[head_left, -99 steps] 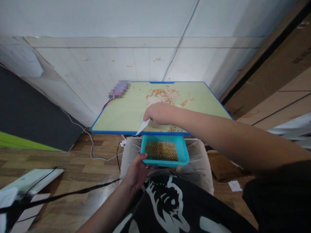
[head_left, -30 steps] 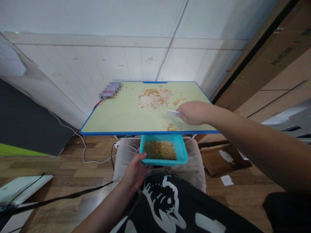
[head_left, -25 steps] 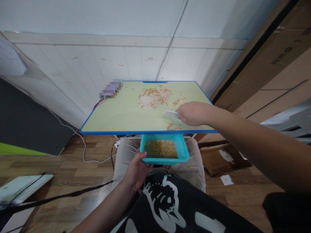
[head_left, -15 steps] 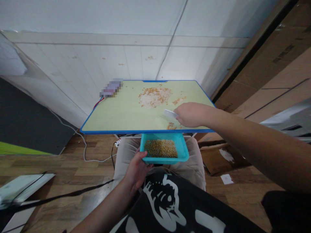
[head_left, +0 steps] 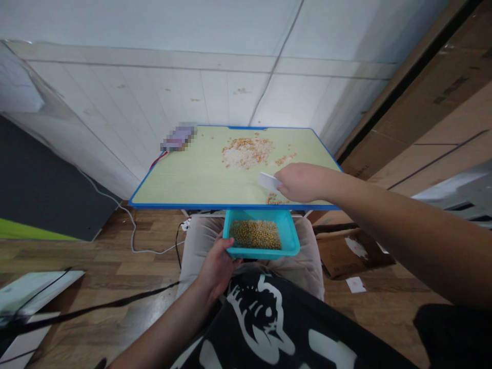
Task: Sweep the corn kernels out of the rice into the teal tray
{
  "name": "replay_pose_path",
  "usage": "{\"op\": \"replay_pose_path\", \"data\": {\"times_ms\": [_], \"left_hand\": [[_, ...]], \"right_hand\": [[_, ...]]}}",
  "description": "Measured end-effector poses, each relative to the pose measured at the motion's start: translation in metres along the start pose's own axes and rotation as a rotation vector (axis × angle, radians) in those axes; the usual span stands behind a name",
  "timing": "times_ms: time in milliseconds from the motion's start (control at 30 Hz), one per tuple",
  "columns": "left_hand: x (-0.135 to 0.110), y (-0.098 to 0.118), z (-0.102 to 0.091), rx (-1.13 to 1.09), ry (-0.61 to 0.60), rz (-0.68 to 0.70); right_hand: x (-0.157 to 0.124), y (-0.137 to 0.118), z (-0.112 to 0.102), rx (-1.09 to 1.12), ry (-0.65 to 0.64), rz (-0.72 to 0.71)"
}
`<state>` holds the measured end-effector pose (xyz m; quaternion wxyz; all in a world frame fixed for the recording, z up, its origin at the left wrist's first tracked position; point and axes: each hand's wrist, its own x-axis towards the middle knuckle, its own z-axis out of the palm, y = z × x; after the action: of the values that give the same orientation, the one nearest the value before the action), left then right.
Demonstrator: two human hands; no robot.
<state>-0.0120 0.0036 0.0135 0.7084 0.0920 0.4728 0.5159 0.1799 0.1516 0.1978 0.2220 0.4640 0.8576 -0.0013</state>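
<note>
My left hand [head_left: 220, 264] grips the near left corner of a turquoise plastic tray [head_left: 290, 233], thumb over its rim. Yellow beans [head_left: 258, 234] cover much of the tray's bottom, under the table's front edge. Above the right front of the table, my right hand [head_left: 295, 182] is closed on a flat white card [head_left: 269, 181], held tilted. A few orange kernels [head_left: 273, 199] lie just below the card near the edge. Farther back is a heap of white grains and orange kernels [head_left: 246, 154], with a smaller scatter of kernels [head_left: 285, 159] to its right.
The low table [head_left: 172, 179] has a pale green top and blue rim and stands against a white wall [head_left: 172, 92]. A blurred-out object [head_left: 179, 138] with a red cord lies at its back left. Cardboard boxes [head_left: 415, 138] stand at the right.
The view has shifted slightly. Both hands keep their holds, and the card stays at nearly the same spot above the small group of kernels.
</note>
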Motion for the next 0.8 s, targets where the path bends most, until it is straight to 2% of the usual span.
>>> {"op": "replay_pose_path", "data": {"times_ms": [267, 467, 600, 800], "left_hand": [[-0.007, 0.008, 0.005, 0.000, -0.022, -0.024], [-0.008, 0.010, 0.009, -0.022, 0.031, -0.039], [-0.009, 0.011, 0.009, -0.008, 0.020, -0.034], [-0.011, 0.012, 0.011, -0.006, 0.023, -0.040]], "right_hand": [[-0.001, 0.005, 0.000, 0.017, 0.004, -0.046], [-0.002, 0.011, 0.003, 0.052, 0.027, -0.094], [-0.002, 0.014, 0.004, 0.048, 0.031, -0.121], [0.002, 0.017, 0.004, 0.060, 0.021, -0.099]]}}
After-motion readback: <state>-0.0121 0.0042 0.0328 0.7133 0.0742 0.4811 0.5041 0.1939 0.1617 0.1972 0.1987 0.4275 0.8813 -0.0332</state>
